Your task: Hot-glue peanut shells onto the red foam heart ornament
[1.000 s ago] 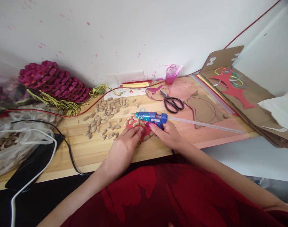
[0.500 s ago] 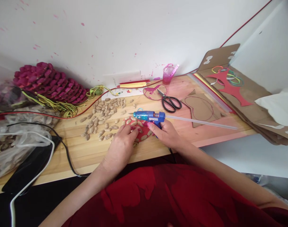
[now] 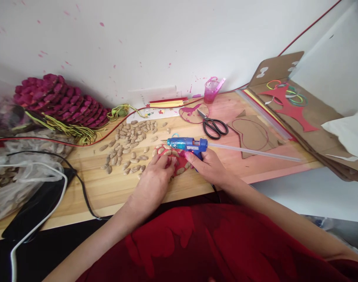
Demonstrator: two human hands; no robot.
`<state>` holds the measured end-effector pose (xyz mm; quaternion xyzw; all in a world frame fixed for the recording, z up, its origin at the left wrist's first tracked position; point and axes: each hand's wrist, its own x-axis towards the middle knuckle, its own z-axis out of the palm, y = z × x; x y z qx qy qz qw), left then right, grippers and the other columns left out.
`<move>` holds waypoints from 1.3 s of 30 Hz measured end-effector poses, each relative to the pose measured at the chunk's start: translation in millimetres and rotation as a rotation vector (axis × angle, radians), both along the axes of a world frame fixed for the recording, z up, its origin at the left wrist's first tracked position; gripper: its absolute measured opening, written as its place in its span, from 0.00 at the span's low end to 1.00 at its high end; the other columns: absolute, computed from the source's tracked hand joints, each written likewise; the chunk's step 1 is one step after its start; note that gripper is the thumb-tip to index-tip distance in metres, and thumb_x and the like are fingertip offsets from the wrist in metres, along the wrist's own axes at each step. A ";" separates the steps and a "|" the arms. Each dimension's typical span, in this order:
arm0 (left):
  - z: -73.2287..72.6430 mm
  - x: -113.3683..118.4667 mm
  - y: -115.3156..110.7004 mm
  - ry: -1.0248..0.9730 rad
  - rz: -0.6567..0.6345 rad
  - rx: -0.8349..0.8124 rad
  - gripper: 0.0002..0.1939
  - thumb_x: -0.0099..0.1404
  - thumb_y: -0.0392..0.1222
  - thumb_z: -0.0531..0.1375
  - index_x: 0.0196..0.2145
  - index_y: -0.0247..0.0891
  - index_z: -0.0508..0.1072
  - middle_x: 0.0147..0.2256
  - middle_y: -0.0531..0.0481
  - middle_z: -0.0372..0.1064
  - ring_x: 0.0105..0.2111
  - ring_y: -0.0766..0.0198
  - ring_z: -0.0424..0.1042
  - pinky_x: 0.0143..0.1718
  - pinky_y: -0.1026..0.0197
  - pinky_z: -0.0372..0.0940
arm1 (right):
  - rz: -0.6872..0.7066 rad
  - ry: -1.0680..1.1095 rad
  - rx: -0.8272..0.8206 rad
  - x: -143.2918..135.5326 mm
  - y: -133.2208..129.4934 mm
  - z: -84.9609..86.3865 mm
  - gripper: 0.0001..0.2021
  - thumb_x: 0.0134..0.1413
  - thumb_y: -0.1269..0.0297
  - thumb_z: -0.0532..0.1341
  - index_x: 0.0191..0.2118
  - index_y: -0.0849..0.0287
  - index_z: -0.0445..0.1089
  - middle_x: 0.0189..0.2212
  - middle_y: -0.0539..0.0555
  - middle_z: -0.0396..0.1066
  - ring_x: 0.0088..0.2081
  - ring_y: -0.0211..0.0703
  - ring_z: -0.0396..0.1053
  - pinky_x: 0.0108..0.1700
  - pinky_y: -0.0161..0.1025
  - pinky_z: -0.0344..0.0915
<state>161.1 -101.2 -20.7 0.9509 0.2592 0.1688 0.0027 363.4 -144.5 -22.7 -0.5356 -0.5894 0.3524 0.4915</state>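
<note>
My right hand (image 3: pixel 211 166) is wrapped round the handle of a blue glue gun (image 3: pixel 186 145), its nozzle toward the left and a long clear glue stick (image 3: pixel 252 152) out of its back. Under the gun lies a red piece (image 3: pixel 180 161) with peanuts set along its rim. My left hand (image 3: pixel 157 172) bends over the left part of this piece, fingers closed together at a peanut (image 3: pixel 174 159), mostly hidden by the fingertips. Loose peanuts (image 3: pixel 134 133) are spread over the table to the left and behind.
Black-handled scissors (image 3: pixel 215 128) lie partly on a pink-stained cardboard shape (image 3: pixel 193 113). Behind stands a cup of pink liquid (image 3: pixel 211 92). Cardboard with a drawn outline (image 3: pixel 255 135) is at right. Purple-dyed strung pieces (image 3: pixel 61 102), plastic bags (image 3: pixel 23 176) and cables occupy the left.
My left fingers have shifted slightly and drawn closer together on the red piece. The glue gun stays in my right hand over it. The whole view has moved a little.
</note>
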 end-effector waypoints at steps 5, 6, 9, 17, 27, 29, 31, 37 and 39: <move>2.3 2.1 -0.6 0.056 -0.001 0.034 0.16 0.69 0.26 0.53 0.49 0.29 0.77 0.42 0.37 0.71 0.46 0.49 0.69 0.55 0.43 0.70 | -0.014 0.000 -0.014 -0.5 -0.9 0.0 0.16 0.66 0.50 0.58 0.42 0.56 0.76 0.28 0.51 0.72 0.34 0.44 0.69 0.36 0.39 0.67; 2.9 2.5 -1.1 0.070 0.004 0.036 0.16 0.69 0.26 0.53 0.50 0.28 0.77 0.42 0.37 0.71 0.47 0.48 0.69 0.56 0.42 0.70 | -0.014 0.003 -0.016 -0.5 -1.1 0.0 0.16 0.66 0.50 0.58 0.41 0.57 0.76 0.27 0.50 0.71 0.33 0.43 0.69 0.36 0.39 0.67; 4.3 3.4 -2.9 0.126 0.033 0.031 0.16 0.69 0.28 0.55 0.52 0.27 0.76 0.45 0.35 0.72 0.48 0.46 0.70 0.56 0.43 0.70 | -0.013 0.010 -0.018 -0.4 -1.4 0.4 0.15 0.65 0.51 0.58 0.38 0.57 0.75 0.27 0.50 0.70 0.32 0.42 0.68 0.36 0.39 0.66; 4.4 6.9 -8.2 0.195 0.112 0.023 0.15 0.71 0.31 0.55 0.52 0.29 0.75 0.47 0.34 0.73 0.52 0.45 0.72 0.54 0.42 0.71 | -0.009 -0.001 -0.024 0.1 -0.7 0.2 0.16 0.66 0.51 0.58 0.38 0.57 0.76 0.26 0.50 0.70 0.32 0.42 0.68 0.36 0.39 0.66; 11.6 8.3 -10.6 0.280 0.146 0.043 0.16 0.74 0.34 0.53 0.54 0.32 0.74 0.49 0.35 0.74 0.51 0.48 0.74 0.51 0.48 0.74 | -0.020 -0.005 -0.028 -0.3 -0.4 0.3 0.14 0.65 0.52 0.59 0.37 0.56 0.76 0.30 0.51 0.74 0.38 0.45 0.72 0.42 0.40 0.69; 10.3 8.9 -11.5 0.279 0.155 0.040 0.16 0.75 0.34 0.52 0.54 0.31 0.75 0.48 0.35 0.75 0.50 0.48 0.75 0.50 0.49 0.74 | -0.041 0.001 -0.045 -0.4 -0.7 -0.5 0.14 0.65 0.52 0.60 0.36 0.56 0.76 0.28 0.51 0.73 0.38 0.47 0.72 0.42 0.41 0.69; 7.8 7.3 -12.6 0.260 0.153 0.042 0.16 0.75 0.34 0.52 0.53 0.30 0.75 0.47 0.35 0.75 0.49 0.48 0.75 0.49 0.49 0.74 | -0.052 0.019 -0.051 0.1 -1.3 -2.2 0.14 0.64 0.51 0.60 0.38 0.56 0.77 0.30 0.52 0.74 0.38 0.47 0.72 0.41 0.41 0.69; 3.8 -18.3 -8.0 -0.078 0.104 0.059 0.22 0.71 0.27 0.51 0.59 0.34 0.72 0.53 0.37 0.74 0.52 0.49 0.71 0.54 0.47 0.71 | -0.123 0.115 -0.082 4.9 -2.6 -7.6 0.22 0.60 0.41 0.61 0.33 0.57 0.74 0.27 0.51 0.73 0.29 0.41 0.68 0.32 0.38 0.65; 6.2 -31.5 -1.2 -0.190 0.154 0.059 0.22 0.71 0.27 0.51 0.58 0.36 0.73 0.50 0.39 0.74 0.51 0.51 0.71 0.54 0.48 0.70 | -0.160 0.184 -0.104 6.4 -1.6 -8.4 0.25 0.57 0.36 0.62 0.32 0.57 0.72 0.27 0.51 0.73 0.27 0.40 0.68 0.30 0.38 0.65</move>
